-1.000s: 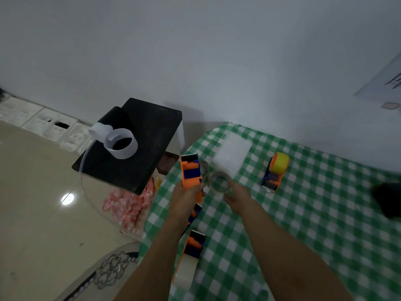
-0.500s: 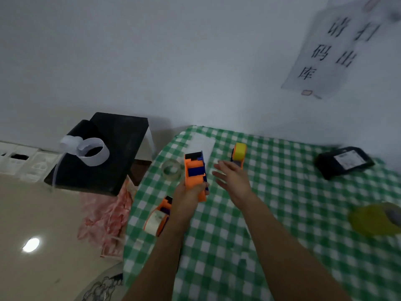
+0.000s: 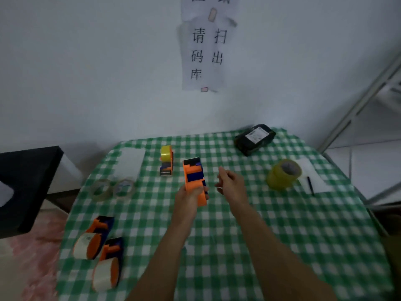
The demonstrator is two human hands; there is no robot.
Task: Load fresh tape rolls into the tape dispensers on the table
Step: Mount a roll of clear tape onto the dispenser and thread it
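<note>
Fingers [image 3: 204, 189] of the left hand [image 3: 188, 195] grip an orange tape dispenser [image 3: 193, 173] above the green checked tablecloth [image 3: 282, 235]. Just beside it the right hand [image 3: 231, 184] hovers loosely curled, holding nothing. Nearest, by the left edge, a loaded dispenser [image 3: 107, 267] lies against a second loaded dispenser [image 3: 92, 238]. Farther back lie two clear tape rolls [image 3: 101, 190], then a yellow-roll dispenser [image 3: 166, 162] and, to the right, stacked yellow tape rolls [image 3: 283, 174].

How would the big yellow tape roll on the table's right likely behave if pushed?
The yellow tape roll looks thickly wound, so probably heavy and stiff. It is round and seems tilted, so it may roll or tip.
</note>
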